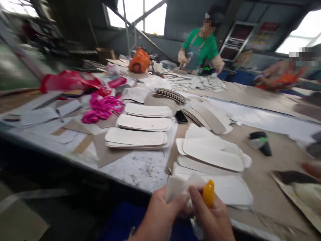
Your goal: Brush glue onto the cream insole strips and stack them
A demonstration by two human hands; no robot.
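Observation:
Both my hands are low in the middle of the view, at the table's near edge. My left hand (160,214) is closed on a white crumpled piece (177,186) that looks like cloth or paper. My right hand (213,217) grips a small tool with a yellow handle (208,193), whose working end is hidden behind the fingers. Just beyond the hands lie white insole-shaped pieces (213,155) fanned in a loose pile.
Three neat stacks of white insoles (136,137) lie left of centre on the long work table (140,167). Pink scraps (102,108), red bags (72,82), a black phone (181,117) and a dark tool (260,142) lie around. A person in green (200,47) works at the far end; another person (288,73) on the right.

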